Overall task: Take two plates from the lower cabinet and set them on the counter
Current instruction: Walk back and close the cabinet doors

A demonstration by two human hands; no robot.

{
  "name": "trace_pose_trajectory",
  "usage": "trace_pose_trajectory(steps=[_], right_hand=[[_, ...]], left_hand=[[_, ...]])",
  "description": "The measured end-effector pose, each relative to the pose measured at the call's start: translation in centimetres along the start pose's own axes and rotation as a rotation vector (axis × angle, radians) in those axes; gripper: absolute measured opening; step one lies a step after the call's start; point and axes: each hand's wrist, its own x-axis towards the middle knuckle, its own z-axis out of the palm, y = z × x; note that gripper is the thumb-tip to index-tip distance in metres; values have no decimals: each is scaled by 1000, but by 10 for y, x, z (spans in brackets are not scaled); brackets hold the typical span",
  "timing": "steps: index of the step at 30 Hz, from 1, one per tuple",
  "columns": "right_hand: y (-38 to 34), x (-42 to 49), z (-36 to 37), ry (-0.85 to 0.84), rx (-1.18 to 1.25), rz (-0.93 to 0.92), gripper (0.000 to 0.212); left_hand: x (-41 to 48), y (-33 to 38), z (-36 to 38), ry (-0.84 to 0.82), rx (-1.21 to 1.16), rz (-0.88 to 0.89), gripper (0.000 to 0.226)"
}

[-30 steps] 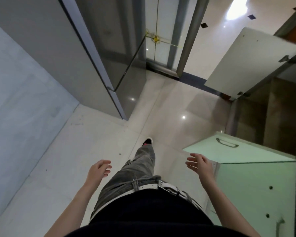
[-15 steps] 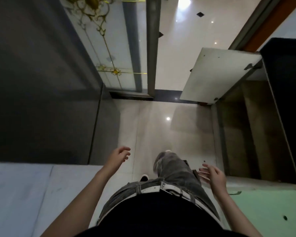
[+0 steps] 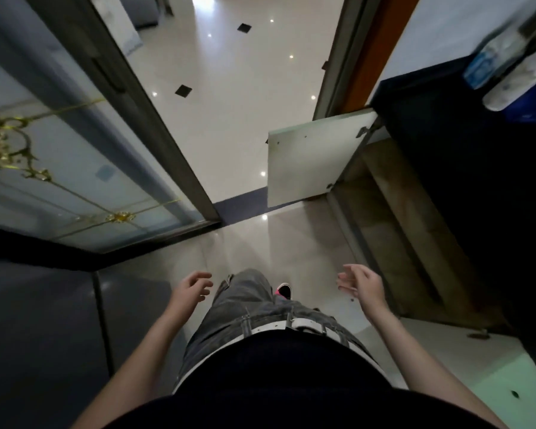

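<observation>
Torso: a dark top fills the bottom of the view, with a white belt (image 3: 304, 324) over grey jeans (image 3: 245, 301).
Left hand (image 3: 190, 289): held out over the floor, fingers loosely curled and a little apart, holding nothing.
Right hand (image 3: 361, 284): held out beside the lower cabinet, fingers spread and slightly bent, holding nothing.
Foot: a dark shoe (image 3: 283, 291) with a pink edge shows just past the jeans, between the two hands.
Near door: a pale green cabinet door (image 3: 508, 385) stands open at lower right.
Floor (image 3: 239, 134): glossy pale tile, with small dark diamond insets and bright light spots farther off.
Lower cabinet (image 3: 415, 236): open to the right of the right hand, its inside brownish and dim; plates cannot be made out in it.
Far door: a white cabinet door (image 3: 310, 156) swung out over the floor, hinged at the cabinet's far end.
Counter (image 3: 464, 156): a dark top above the cabinet, running along the right.
On the counter: blurred bottles or packets (image 3: 505, 57) at the far right corner; a blue and white label shows, but no writing can be read.
Left side: a glass sliding door (image 3: 75, 168) with gold ornament, in a dark frame.
Far end: a doorway with an orange-brown frame (image 3: 375, 51) opening onto more tile.
</observation>
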Motion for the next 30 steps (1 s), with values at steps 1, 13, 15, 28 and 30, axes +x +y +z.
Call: trace_pose_trajectory(steps=[1, 13, 15, 28, 30], right_hand=[[-11, 5, 5, 16, 21, -4, 23], [-44, 28, 54, 443, 498, 144, 24], [-44, 20, 57, 525, 601, 153, 23], [-3, -53, -24, 1131, 891, 96, 26], [18, -56, -49, 1221, 808, 102, 26]], left_hand=[[14, 13, -4, -11, 25, 6, 19], [191, 196, 13, -456, 719, 346, 17], [203, 229, 41, -613, 855, 462, 19], [101, 313, 312, -1267, 1216, 1031, 26], [84, 312, 358, -1308, 1255, 1146, 30]])
